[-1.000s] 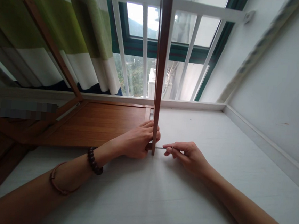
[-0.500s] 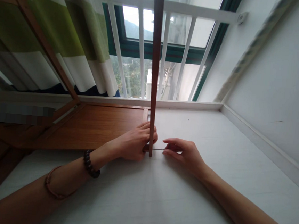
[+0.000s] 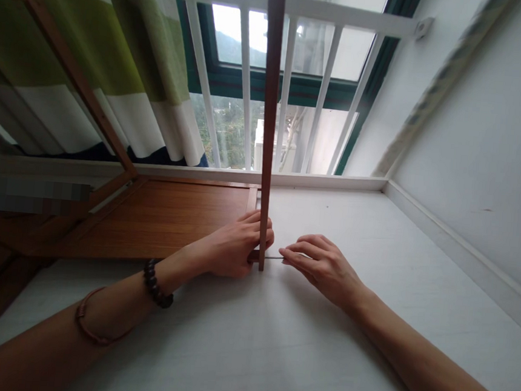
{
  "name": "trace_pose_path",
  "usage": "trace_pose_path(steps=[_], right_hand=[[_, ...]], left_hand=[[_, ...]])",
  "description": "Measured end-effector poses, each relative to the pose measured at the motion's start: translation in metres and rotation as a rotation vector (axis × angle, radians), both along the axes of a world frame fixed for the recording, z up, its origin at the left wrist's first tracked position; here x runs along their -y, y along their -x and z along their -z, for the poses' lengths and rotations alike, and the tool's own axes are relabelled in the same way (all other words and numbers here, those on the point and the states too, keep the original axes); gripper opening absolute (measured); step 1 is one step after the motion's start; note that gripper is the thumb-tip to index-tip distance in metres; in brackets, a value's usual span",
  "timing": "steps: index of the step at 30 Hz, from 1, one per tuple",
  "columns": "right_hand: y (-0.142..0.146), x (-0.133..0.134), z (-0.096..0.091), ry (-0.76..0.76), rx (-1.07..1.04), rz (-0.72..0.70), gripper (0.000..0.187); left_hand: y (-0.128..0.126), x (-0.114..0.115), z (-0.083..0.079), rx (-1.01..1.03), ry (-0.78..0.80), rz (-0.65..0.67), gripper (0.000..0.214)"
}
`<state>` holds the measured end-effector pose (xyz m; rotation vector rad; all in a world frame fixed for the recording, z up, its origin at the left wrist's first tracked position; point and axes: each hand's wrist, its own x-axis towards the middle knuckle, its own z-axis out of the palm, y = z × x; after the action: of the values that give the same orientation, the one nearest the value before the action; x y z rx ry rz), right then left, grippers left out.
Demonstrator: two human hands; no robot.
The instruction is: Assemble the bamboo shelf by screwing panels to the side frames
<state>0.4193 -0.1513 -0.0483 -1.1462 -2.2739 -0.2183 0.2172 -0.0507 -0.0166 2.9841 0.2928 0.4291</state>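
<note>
A brown wooden post (image 3: 270, 123) rises from near the floor, seen nearly edge-on. My left hand (image 3: 238, 242) is closed around the joint where the post meets the wooden panel frame (image 3: 186, 213); its fingertips are partly behind the post. Out of the post's right side, close to its lower end, sticks a thin metal rod (image 3: 274, 257). The fingertips of my right hand (image 3: 321, 264) pinch the rod's outer end, which they cover. Dark beads and a thin bracelet circle my left wrist and forearm.
Another slanted wooden bar (image 3: 82, 88) of the furniture stands at left, before a striped curtain (image 3: 117, 55). White railings (image 3: 247, 85) front the window. A white wall (image 3: 483, 154) borders the pale floor (image 3: 319, 359) on the right.
My right hand's fingers have closed from a looser, spread pinch and turned over, knuckles now upward, at the rod's end. My left hand keeps its hold on the frame.
</note>
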Motion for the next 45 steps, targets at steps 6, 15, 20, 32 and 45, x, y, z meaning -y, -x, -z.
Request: trace_pose_path(steps=[6,15,20,32,45], right_hand=[[0.015,0.005,0.000,0.546,-0.627,0.077,0.025],[0.011,0.003,-0.006,1.175,-1.113,-0.073,0.040],[-0.008,0.003,-0.002,0.818,-0.618,-0.185,0.041],[0.017,0.001,-0.011,1.211,-1.117,0.096,0.045],[-0.003,0.000,0.006,0.446,-0.483,-0.117,0.020]], left_hand=[[0.000,0.000,-0.001,0.020,-0.004,0.015,0.025],[0.000,0.000,-0.001,0.018,-0.015,0.017,0.022],[0.000,0.001,-0.001,0.015,-0.016,0.013,0.023],[0.000,0.000,-0.001,-0.014,-0.008,0.007,0.024],[0.000,0.000,-0.002,-0.021,-0.016,0.006,0.024]])
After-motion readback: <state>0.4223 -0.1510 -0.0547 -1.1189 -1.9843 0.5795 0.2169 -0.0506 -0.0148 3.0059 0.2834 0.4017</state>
